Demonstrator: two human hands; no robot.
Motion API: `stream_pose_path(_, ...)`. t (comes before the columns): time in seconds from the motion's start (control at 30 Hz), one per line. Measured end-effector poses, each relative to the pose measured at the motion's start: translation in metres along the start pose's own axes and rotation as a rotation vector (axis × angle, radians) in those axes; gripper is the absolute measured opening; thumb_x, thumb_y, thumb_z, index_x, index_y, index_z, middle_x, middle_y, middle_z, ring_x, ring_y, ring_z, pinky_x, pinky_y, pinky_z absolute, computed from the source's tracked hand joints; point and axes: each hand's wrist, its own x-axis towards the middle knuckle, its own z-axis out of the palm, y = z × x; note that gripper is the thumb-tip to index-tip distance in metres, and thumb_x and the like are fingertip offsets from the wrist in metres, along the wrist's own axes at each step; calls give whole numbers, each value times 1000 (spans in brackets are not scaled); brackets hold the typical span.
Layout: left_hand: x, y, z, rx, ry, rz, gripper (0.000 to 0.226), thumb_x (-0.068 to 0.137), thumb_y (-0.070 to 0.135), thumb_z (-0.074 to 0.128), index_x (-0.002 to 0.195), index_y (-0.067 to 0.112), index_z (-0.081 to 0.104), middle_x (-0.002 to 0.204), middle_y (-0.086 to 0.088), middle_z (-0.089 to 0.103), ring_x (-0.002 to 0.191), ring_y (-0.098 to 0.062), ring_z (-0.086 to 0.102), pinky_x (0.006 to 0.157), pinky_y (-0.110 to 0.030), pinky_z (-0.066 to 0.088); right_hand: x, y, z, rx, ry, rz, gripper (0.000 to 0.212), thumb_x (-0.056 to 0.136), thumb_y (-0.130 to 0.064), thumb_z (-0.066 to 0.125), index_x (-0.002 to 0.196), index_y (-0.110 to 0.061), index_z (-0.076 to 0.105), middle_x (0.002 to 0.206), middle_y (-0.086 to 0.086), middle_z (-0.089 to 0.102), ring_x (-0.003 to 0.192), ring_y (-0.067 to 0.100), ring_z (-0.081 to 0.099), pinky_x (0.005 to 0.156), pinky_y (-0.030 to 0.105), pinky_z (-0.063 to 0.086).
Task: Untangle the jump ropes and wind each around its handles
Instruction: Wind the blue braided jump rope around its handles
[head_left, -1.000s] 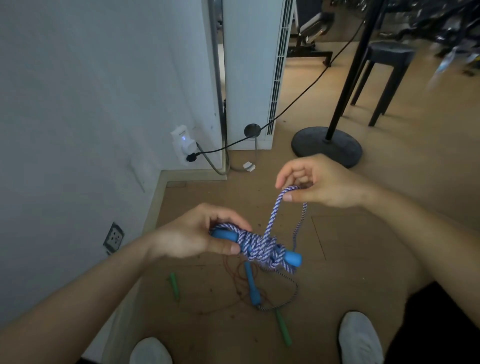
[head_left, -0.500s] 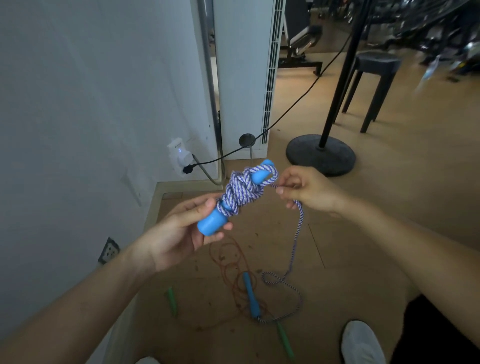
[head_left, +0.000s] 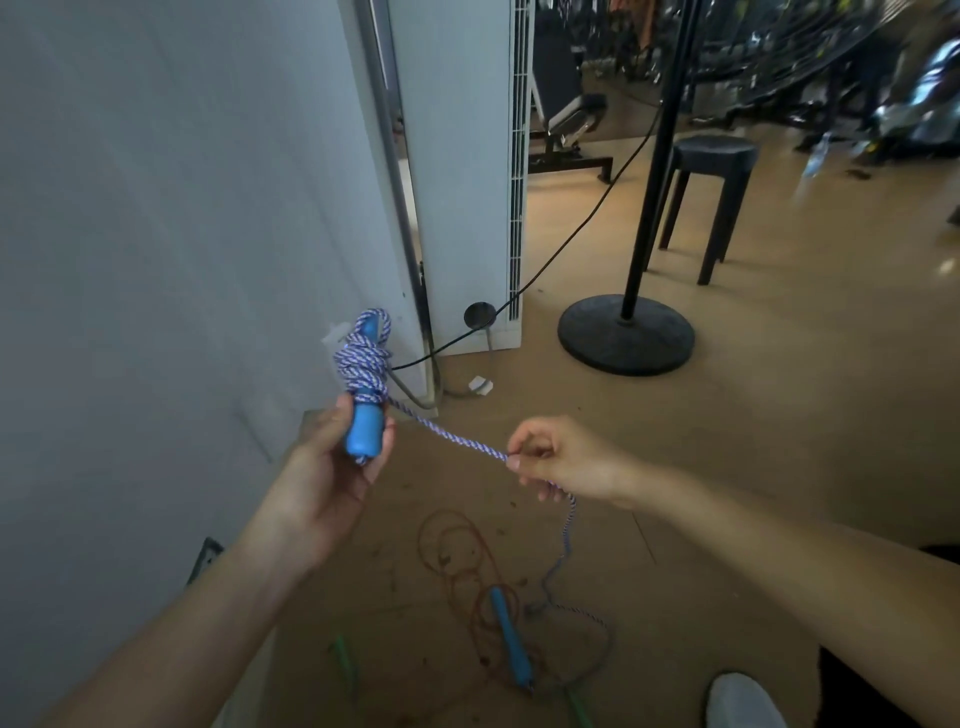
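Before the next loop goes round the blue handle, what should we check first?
1. The left hand grips the blue handle: ok.
2. The right hand pinches the striped rope: ok.
3. The rope between the hands runs straight, with no sag: ok.
4. The wraps on the handle lie neat: not ok, they bunch in a lump.
5. The loose end on the floor is clear of the red rope: cannot tell; both lie by the second blue handle.
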Motion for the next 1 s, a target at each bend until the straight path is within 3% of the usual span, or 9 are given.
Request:
stream_pose_path(0.07, 8, 3, -6, 52, 60, 45, 32, 80, 21, 67, 110, 11, 59, 109, -9, 64, 87, -16, 67, 63, -23, 60, 0, -1, 0, -47, -28, 20, 11, 94, -20, 67, 99, -12, 61, 80, 2, 67, 56, 14, 61, 51, 26, 49)
stream_pose_path(0.2, 21, 4, -12, 296, 123, 138, 4, 93, 15, 65, 96, 14, 64, 96, -5, 66, 82, -14, 65, 61, -21, 59, -1, -9, -5, -119, -110, 10, 12, 89, -19, 73, 94, -17, 63, 76, -5, 66, 56, 12, 61, 55, 28, 52)
stream_pose_path(0.27, 29, 4, -18, 459, 137, 194, 11, 92, 13, 67, 103, 13, 66, 99, -5, 68, 84, -14, 65, 65, -21, 59, 0, -18, -8, -150, -150, -44, 12, 88, -14, 73, 94, -18, 63, 73, -2, 65, 56, 12, 60, 58, 31, 54)
stream_pose_path(0.4, 42, -2, -32, 899, 141, 302, 28, 85, 12, 77, 111, 19, 71, 108, -7, 71, 97, -19, 69, 89, -35, 56, -2, -40, -15, -179, -164, -177, 15, 88, -6, 71, 98, -16, 65, 77, 6, 62, 60, 17, 61, 60, 31, 55)
stream_pose_path(0.53, 36, -13, -29, 1345, -108, 515, 30, 86, 4, 75, 110, 20, 70, 95, 14, 67, 84, 13, 64, 81, -17, 55, -5, -57, -25, -231, -92, -283, 7, 90, -7, 69, 96, -9, 71, 77, 4, 69, 63, 17, 62, 65, 39, 55)
stream_pose_path(0.63, 38, -15, -32, 1580, -313, 538, 33, 84, 14, 77, 115, 27, 71, 105, 14, 71, 96, 3, 66, 89, -29, 56, -5, -64, -31, -249, -43, -303, 8, 89, -10, 71, 96, -9, 74, 87, 6, 73, 74, 18, 65, 77, 43, 55)
stream_pose_path(0.73, 36, -9, -26, 1738, -527, 506, 39, 85, 26, 76, 122, 35, 66, 112, 19, 69, 102, -3, 65, 90, -38, 55, -3, -73, -38, -315, -33, -303, 6, 86, -16, 74, 92, -15, 75, 85, 0, 73, 79, 18, 68, 78, 42, 56)
stream_pose_path(0.87, 32, 3, -8, 1780, -750, 460, 39, 86, 29, 75, 123, 39, 66, 113, 23, 70, 104, -2, 66, 90, -39, 55, 0, -84, -48, -406, -21, -325, 6, 85, -20, 75, 91, -19, 76, 83, -5, 73, 74, 7, 66, 73, 34, 56)
stream_pose_path(1.0, 27, 1, -8, 1554, -782, 231, 36, 85, 10, 77, 118, 25, 72, 111, 11, 74, 104, -10, 70, 93, -41, 56, 5, -81, -57, -304, -22, -335, 12, 87, -6, 72, 98, -9, 74, 95, 4, 75, 80, 5, 67, 75, 22, 54)
